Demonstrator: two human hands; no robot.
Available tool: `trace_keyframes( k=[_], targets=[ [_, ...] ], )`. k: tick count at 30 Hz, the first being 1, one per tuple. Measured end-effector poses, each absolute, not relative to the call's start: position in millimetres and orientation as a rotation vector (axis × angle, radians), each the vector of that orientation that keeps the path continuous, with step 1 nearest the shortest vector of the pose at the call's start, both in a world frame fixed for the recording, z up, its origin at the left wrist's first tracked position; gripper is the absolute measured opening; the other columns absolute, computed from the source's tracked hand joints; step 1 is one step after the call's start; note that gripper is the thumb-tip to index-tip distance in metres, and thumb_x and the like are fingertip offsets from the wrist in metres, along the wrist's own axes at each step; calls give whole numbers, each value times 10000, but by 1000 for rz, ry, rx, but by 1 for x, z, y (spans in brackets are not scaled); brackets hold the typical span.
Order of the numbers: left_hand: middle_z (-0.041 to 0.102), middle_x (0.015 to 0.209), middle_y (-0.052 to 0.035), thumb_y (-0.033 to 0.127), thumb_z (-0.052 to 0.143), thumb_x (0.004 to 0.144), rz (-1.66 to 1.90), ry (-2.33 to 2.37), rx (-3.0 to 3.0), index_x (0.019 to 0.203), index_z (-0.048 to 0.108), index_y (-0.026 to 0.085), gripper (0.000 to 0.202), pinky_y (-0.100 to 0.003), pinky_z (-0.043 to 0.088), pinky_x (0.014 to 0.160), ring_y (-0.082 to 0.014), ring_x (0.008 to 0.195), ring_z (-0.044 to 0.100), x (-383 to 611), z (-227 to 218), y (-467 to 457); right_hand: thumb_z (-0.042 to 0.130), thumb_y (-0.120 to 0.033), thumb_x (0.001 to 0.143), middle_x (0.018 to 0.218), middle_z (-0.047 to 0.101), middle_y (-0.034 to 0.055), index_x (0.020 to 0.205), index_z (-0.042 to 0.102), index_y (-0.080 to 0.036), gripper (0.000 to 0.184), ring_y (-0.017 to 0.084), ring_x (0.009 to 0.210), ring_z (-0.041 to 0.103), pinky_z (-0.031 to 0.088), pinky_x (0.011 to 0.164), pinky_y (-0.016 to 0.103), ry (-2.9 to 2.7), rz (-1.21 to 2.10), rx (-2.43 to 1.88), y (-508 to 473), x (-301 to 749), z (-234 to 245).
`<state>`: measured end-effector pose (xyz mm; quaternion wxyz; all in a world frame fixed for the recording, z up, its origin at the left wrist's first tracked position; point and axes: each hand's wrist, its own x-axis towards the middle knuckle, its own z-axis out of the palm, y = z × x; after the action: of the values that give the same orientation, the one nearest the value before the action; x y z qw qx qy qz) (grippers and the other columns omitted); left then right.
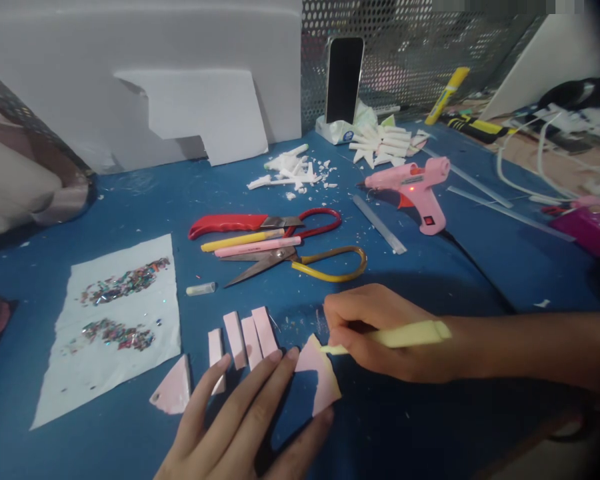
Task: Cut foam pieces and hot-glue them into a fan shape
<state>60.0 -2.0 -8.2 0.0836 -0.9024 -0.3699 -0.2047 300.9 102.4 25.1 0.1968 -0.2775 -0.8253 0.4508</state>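
My right hand point(380, 327) is closed round a pale yellow marker point(405, 335). The marker's tip touches the upper right edge of a pink fan-shaped foam piece point(323, 383), and a yellow line runs along that curved edge. With the index fingertip at its left corner and the thumb at its lower edge, my left hand point(245, 420) holds this piece against the table. The other left fingers are spread over several pink foam strips point(236, 340). Left of them lies a second pink fan-shaped piece point(174, 390) with a small hole near one corner.
Scissors point(330, 261), a red-handled cutter point(230, 225) and markers point(257, 247) lie mid-table. A pink glue gun point(415, 183) with a lit light is behind my right hand. White paper point(165, 320) carries glitter flakes on the left. A phone point(345, 80) stands at the back.
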Motion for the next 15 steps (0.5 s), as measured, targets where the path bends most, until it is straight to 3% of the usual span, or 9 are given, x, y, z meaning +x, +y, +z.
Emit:
trace_keyframes(
  k=[15],
  targets=[
    [486,1411,-136,384,509,938,-605,-1091,-2705,1328,506,375,391,-512,182,1132,-242,1358,383,59,-9,-2,421,-272,957,650,418,-43,727,398,-170,253,78,588,378,295,566,225,-2358,1234,-734,101,301,28]
  ],
)
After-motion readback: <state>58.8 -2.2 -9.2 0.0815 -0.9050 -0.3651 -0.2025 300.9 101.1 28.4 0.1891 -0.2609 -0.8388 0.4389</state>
